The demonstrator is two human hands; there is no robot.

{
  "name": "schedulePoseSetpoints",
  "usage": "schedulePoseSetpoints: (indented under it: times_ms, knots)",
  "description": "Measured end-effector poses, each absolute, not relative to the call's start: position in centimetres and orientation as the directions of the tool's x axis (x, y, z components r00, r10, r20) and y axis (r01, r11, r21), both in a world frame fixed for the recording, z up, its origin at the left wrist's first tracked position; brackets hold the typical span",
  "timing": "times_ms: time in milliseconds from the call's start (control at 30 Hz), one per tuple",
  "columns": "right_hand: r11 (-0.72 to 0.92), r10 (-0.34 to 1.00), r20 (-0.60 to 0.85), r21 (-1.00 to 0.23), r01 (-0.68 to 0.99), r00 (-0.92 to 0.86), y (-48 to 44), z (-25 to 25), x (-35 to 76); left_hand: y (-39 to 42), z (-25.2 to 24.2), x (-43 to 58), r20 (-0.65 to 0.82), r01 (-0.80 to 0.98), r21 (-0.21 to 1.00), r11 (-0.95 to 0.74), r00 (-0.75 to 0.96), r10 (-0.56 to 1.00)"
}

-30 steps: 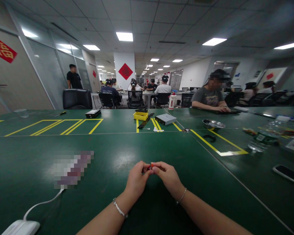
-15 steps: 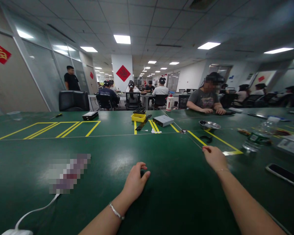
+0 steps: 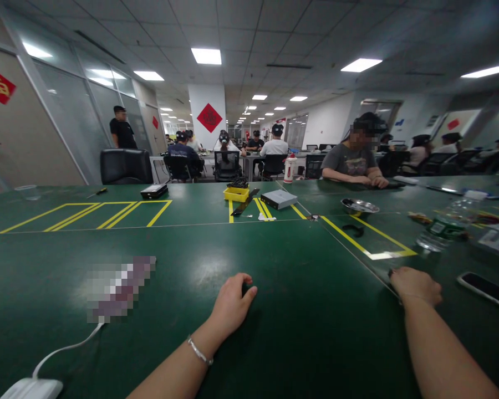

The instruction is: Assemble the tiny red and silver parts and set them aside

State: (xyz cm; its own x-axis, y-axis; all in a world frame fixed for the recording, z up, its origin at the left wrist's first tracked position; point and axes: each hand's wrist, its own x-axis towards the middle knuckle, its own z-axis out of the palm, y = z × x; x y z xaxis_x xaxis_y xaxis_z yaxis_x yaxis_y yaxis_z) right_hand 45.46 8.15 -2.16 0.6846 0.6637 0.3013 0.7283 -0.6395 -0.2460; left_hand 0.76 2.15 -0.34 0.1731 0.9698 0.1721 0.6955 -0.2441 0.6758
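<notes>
Near the front edge of the green counter (image 3: 299, 332), the left hand (image 3: 232, 303) lies palm-down with its fingers (image 3: 238, 281) loosely curled over a small dark piece (image 3: 245, 288). The piece sits on the counter between thumb and forefinger. Whether it is pinched or merely covered cannot be told. The right hand (image 3: 416, 286) rests well apart to the right, knuckles up, at the seam between two counter sections. Its fingers are bent down onto the surface, and whether they enclose anything cannot be told.

Judged from this pose, both hands are at rest and neither is lifting. Raising the dark piece would call for a fine fingertip pinch, since it is small and mostly hidden.

Surroundings:
- A phone (image 3: 486, 291) lies just beyond the right hand.
- A clear bottle (image 3: 438, 233) lies on its side further back.
- A metal bowl (image 3: 360, 206), a grey box (image 3: 279, 198) and a yellow tray (image 3: 237, 194) stand across the counter among yellow tape (image 3: 370, 252) markings.
- A white cable (image 3: 66, 349) runs at lower left.
- A person in a grey shirt (image 3: 351, 160) sits opposite.

Nothing lies between the two hands.
</notes>
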Motion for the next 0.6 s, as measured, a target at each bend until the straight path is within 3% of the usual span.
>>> schedulePoseSetpoints:
  times_ms: [100,167,233,400,600]
  knots:
    - [-0.61,0.634,0.364,-0.306,0.731,0.682,8.4,-0.6,42.4,2.1,-0.3,0.8,0.15,0.727,0.648,-0.228,0.172,0.974]
    - [-0.408,0.737,0.486,-0.233,0.883,0.469,8.9,0.5,39.1,2.1,-0.4,0.8,0.155,0.74,0.629,-0.237,0.18,0.972]
    - [-0.136,0.836,0.518,-0.127,0.983,0.182,9.4,1.4,34.9,2.1,-0.5,0.7,0.174,0.749,0.61,-0.259,0.192,0.966]
    - [0.4,0.886,0.288,-0.075,0.913,-0.364,7.4,1.5,23.1,2.2,-1.0,0.7,0.253,0.775,0.534,-0.337,0.234,0.939]
    - [0.574,0.814,0.047,-0.213,0.79,-0.579,3.4,0.0,16.7,2.0,-1.6,1.0,0.197,0.836,0.385,-0.391,0.34,0.92]
